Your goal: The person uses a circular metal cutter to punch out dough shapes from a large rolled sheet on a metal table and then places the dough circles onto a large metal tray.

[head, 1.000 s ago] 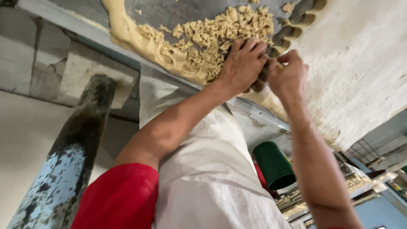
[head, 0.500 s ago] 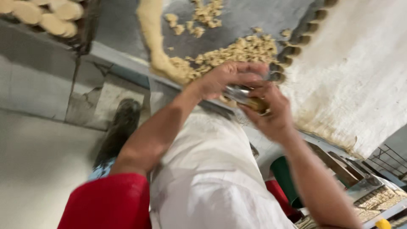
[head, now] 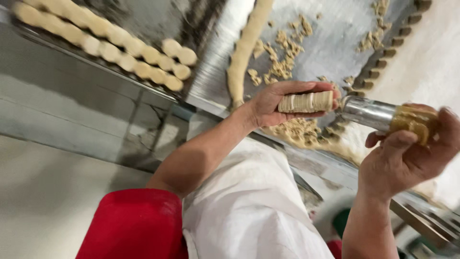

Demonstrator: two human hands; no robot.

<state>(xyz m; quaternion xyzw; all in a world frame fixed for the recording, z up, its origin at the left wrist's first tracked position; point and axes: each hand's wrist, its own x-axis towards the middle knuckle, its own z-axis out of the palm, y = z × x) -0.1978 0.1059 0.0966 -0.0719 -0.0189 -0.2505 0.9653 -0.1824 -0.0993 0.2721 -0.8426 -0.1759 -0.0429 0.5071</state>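
The left hand (head: 275, 103) is curled around a short stack of thin dough discs (head: 306, 101), thumb on the near side and fingers (head: 306, 88) wrapped over the far side. This closed grip presses the discs together, so the stack holds its log shape instead of fanning apart. The stack lies level, its free end pointing at the mouth of the metal tube cutter (head: 369, 113) just beyond the fingertips, nearly touching it; the two line up end to end, as they would if the discs slide out of the tube.

The right hand (head: 407, 156) holds the tube from below, at the end away from the stack. Its fingers are closed narrowly round the barrel and the thumb bears against dough (head: 414, 125) packed at that end, which keeps the open mouth free toward the left hand.

Beneath both sets of fingers the steel counter (head: 215, 81) carries loose dough scraps (head: 287, 64). Beyond the knuckles of the left hand a long strip of trimmed dough (head: 247, 45) runs along the edge. Farther out from the left fingers, a tray (head: 158, 19) holds finished dough rounds (head: 139, 55) laid in overlapping rows. Past the right hand lies the rolled dough sheet (head: 426, 62) with a row of punched holes along its border.
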